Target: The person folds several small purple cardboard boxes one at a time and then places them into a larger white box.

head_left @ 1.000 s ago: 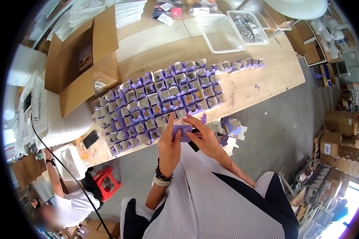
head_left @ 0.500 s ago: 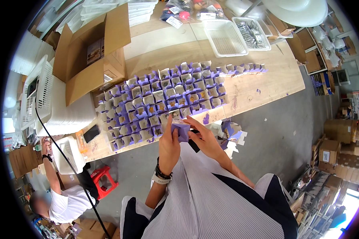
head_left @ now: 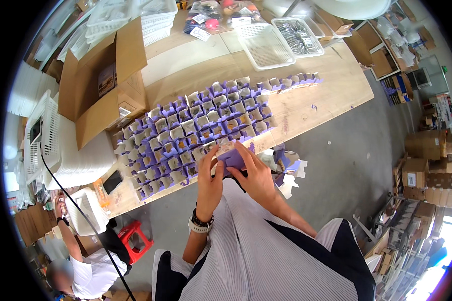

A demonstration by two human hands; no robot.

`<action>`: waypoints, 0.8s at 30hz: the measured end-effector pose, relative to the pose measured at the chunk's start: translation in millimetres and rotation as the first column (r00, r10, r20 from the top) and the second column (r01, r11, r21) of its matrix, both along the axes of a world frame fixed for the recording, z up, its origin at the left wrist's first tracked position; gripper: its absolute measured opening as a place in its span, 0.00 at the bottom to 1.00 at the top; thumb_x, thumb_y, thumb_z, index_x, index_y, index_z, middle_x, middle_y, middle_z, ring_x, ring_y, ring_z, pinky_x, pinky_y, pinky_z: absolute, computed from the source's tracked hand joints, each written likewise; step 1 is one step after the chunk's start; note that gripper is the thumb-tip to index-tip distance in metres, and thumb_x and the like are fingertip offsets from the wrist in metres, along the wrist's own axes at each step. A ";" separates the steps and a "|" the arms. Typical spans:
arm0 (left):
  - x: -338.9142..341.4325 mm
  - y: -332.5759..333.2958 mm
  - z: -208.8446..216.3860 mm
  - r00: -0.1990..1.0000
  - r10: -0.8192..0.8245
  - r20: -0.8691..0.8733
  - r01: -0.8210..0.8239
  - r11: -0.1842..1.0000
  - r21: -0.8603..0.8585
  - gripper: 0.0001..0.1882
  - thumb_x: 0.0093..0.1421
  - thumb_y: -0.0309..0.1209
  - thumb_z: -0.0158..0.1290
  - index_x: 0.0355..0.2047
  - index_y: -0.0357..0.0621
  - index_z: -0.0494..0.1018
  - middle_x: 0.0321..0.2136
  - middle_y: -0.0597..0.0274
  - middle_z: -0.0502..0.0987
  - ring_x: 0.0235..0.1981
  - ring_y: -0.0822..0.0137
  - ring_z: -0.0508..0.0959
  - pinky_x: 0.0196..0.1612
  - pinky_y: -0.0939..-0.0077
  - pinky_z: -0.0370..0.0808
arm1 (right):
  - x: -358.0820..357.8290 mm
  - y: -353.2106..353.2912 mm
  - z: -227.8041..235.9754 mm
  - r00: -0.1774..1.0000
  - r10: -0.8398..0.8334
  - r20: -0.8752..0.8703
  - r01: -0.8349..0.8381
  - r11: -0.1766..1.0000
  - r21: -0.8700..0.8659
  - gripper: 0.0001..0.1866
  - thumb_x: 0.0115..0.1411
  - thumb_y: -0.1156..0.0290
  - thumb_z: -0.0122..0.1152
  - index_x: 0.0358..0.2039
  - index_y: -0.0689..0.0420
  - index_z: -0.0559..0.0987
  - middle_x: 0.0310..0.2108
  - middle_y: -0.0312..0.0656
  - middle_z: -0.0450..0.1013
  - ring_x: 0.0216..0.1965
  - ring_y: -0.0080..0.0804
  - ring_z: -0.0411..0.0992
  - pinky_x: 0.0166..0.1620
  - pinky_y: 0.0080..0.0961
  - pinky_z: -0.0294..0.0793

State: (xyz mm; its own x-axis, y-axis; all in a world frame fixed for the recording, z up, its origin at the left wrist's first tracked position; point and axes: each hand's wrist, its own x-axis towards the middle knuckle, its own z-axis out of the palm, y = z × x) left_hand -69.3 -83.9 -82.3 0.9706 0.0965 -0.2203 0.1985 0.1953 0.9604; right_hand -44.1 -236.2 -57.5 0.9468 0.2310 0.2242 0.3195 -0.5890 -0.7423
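Between my two hands, at the near edge of the table, is a small purple cardboard box [head_left: 231,159]. My left hand [head_left: 209,175] grips its left side with thumb and fingers, and a bracelet and a pale wristband sit on that wrist. From the right, my right hand [head_left: 253,173] holds the box with fingers along its far side and the thumb on its near side. Just beyond stand rows of small purple boxes [head_left: 186,128] with open tops, packed together. Some show grey or orange contents too small to make out.
An open brown carton [head_left: 130,93] stands left of the rows. White baskets [head_left: 266,47] sit at the back, one holding small silvery packets. A phone [head_left: 112,182] lies at the left edge. Purple scraps [head_left: 286,165] show beyond the near edge. A seated person [head_left: 93,266] works at lower left.
My right hand has moved in from the box's right side and now wraps round it. The box is turned more broadside. The whole view has shifted slightly.
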 end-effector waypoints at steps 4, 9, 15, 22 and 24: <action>2.1 -0.9 11.8 0.996 0.003 -0.087 -0.013 0.993 -0.116 0.19 0.71 0.24 0.48 0.61 0.40 0.66 0.58 0.57 0.64 0.58 0.61 0.73 0.49 0.75 0.82 | -6.4 -2.8 -8.0 0.985 -0.142 0.096 0.137 0.989 0.058 0.17 0.64 0.73 0.63 0.52 0.61 0.75 0.34 0.48 0.78 0.29 0.44 0.78 0.31 0.36 0.78; -0.9 -9.2 27.1 0.997 -0.002 0.079 -0.021 0.957 0.289 0.15 0.67 0.25 0.54 0.53 0.40 0.69 0.58 0.54 0.66 0.54 0.59 0.77 0.43 0.76 0.85 | -1.2 -4.7 -7.5 0.949 -0.308 -0.065 0.314 0.944 0.106 0.08 0.68 0.74 0.55 0.33 0.63 0.78 0.20 0.48 0.72 0.19 0.44 0.71 0.24 0.35 0.68; -0.2 -5.1 33.1 0.963 -0.049 0.264 -0.131 0.772 0.622 0.07 0.66 0.26 0.56 0.43 0.37 0.73 0.43 0.56 0.80 0.34 0.63 0.83 0.30 0.76 0.81 | 1.4 -6.1 -1.0 0.975 -0.218 0.041 0.210 0.967 0.145 0.12 0.71 0.72 0.52 0.33 0.64 0.78 0.17 0.45 0.71 0.16 0.34 0.70 0.23 0.30 0.67; -5.5 -11.0 46.2 0.987 0.078 0.143 -0.153 0.754 0.639 0.04 0.69 0.25 0.51 0.40 0.38 0.74 0.43 0.57 0.83 0.32 0.63 0.84 0.30 0.72 0.80 | -6.8 13.9 8.7 0.991 -0.108 -0.082 0.129 0.940 0.317 0.14 0.63 0.73 0.64 0.46 0.63 0.75 0.35 0.47 0.79 0.28 0.41 0.80 0.32 0.30 0.80; -4.9 -11.6 39.6 0.954 0.052 0.296 -0.251 0.677 0.692 0.06 0.70 0.26 0.50 0.41 0.37 0.74 0.45 0.57 0.83 0.34 0.61 0.84 0.33 0.71 0.80 | -7.4 14.2 9.0 0.986 -0.088 -0.140 0.119 0.965 0.234 0.22 0.60 0.74 0.67 0.52 0.64 0.70 0.46 0.50 0.78 0.41 0.43 0.81 0.35 0.31 0.84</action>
State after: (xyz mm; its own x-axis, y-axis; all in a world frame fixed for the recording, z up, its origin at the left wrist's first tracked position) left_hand -74.2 -95.5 -42.7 0.9379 0.2771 0.2087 -0.0178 -0.5624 0.8267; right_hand -51.5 -222.0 -48.5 0.9870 0.0842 0.1368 0.1595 -0.4124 -0.8969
